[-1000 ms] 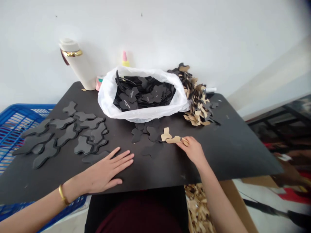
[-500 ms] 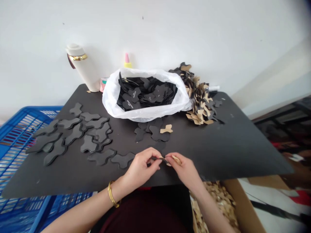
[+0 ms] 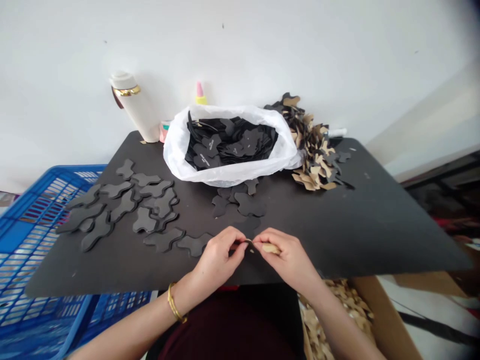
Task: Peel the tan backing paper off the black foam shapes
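Observation:
Above the near table edge, my left hand (image 3: 220, 256) is closed, thumb and fingers pinching a small black cut piece seen nearly edge-on. Close beside it, my right hand (image 3: 287, 256) pinches at the same piece's edge, with tan backing paper (image 3: 270, 248) tucked in its fingers. The fingers hide most of the black piece. Just beyond lie loose flat black pieces (image 3: 250, 204). To the left, stacks of black wavy-edged pieces (image 3: 155, 190) are spread out, one (image 3: 194, 244) close to my left hand.
A white plastic bag (image 3: 228, 176) full of black pieces stands at the back. Right of it is a heap of black and tan pieces (image 3: 315, 155). A white flask (image 3: 140, 112) stands back left. Blue crates (image 3: 45, 187) flank the table; a carton of tan scraps (image 3: 343, 305) sits below.
The view has shifted slightly. Both hands stay together, and my right hand has turned a little at the piece. The tan scrap on the small middle pile no longer shows; a dark piece appears near there.

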A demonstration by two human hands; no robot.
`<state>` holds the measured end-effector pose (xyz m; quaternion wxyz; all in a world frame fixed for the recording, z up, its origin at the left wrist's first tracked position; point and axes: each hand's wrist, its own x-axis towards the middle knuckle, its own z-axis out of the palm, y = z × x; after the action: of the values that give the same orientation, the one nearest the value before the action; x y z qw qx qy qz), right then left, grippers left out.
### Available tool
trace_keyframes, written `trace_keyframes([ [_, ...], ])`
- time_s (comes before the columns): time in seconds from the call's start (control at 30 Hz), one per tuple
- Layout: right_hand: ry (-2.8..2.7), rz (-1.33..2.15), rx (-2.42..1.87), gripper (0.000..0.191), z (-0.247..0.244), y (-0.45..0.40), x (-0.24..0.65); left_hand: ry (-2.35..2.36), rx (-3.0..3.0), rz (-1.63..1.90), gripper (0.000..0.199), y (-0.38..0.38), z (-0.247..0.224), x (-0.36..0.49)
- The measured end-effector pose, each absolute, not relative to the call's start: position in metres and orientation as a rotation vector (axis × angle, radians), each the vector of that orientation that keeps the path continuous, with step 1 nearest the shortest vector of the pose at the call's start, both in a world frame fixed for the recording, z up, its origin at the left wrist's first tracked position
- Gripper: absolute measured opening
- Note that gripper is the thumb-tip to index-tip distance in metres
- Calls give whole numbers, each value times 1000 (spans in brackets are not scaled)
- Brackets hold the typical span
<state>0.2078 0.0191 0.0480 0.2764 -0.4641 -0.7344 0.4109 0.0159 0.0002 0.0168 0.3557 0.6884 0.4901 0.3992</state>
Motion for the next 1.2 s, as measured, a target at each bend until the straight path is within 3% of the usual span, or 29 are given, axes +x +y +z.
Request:
trace_keyframes([
  [0.23, -1947, 1161, -1262, 11, 53, 20, 209, 1215, 1848, 1078, 11, -2, 16, 15],
  [0.43, -1545, 1706, -1330, 18, 41, 14, 201, 1079, 1907, 1097, 32, -10, 13, 13],
  [0.5, -1383, 1814, -1342, 20, 32, 10, 199, 1020, 2016, 1064, 29, -15, 11, 12],
  [0.8, -641, 1707, -1393, 32, -2, 17, 201, 995, 2084, 1123, 27, -37, 1, 6],
  [0.93, -512, 1669, -1352, 22, -9, 26, 205, 992, 2011, 1152, 26, -41, 1, 2],
  [1.1, -514, 1613, -1086, 31, -6, 37, 221, 1087, 1690, 1220, 16, -46, 2, 2],
  [1.2, -561, 1546, -1091, 20, -7, 32, 233, 1175, 1323, 1244, 8, -46, 2, 6],
])
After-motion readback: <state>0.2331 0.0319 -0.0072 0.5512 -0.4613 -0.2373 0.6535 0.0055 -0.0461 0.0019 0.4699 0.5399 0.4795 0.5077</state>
